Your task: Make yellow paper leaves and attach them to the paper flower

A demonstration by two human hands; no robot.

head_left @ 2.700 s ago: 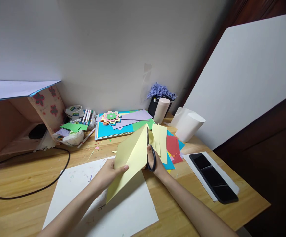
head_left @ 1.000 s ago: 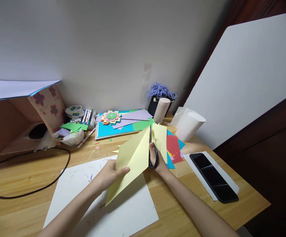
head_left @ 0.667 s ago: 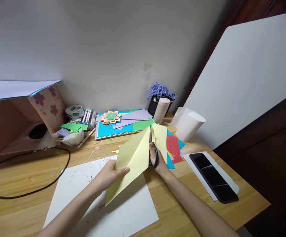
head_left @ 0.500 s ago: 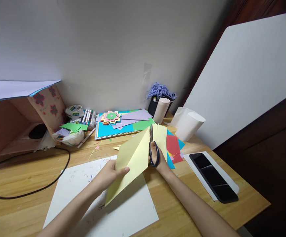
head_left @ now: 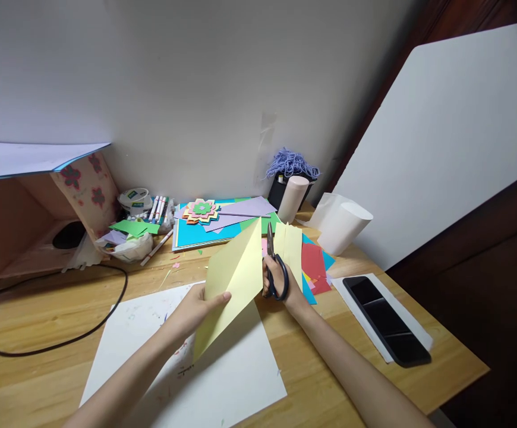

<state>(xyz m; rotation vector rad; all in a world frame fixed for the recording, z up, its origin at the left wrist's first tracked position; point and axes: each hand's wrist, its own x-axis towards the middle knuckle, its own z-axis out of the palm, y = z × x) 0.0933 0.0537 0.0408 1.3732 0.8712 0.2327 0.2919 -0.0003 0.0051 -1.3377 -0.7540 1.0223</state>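
My left hand [head_left: 205, 306] pinches the lower left part of a creased pale yellow paper sheet [head_left: 238, 270], thumb on the near face. The sheet is held tilted above a white sheet [head_left: 236, 380] on the table. In my right hand [head_left: 280, 282] are dark-handled scissors [head_left: 271, 241], blades pointing up and away beside the paper's right edge. A narrow gap shows between blades and paper. Behind the right hand lie pale yellow pieces [head_left: 289, 244], over red [head_left: 315, 267] and blue paper.
A layered paper flower [head_left: 201, 211] rests on stacked coloured paper [head_left: 196, 238] at the back. A phone [head_left: 385, 321] lies to the right. White rolls [head_left: 345, 229] stand behind. Markers, a scrap-filled bag [head_left: 131, 246], a box [head_left: 13, 220] and a black cable [head_left: 120, 303] occupy the left.
The yellow sheet and my left hand have shifted slightly left and up. The scissors have come away from the paper's right edge, moving slightly left too.
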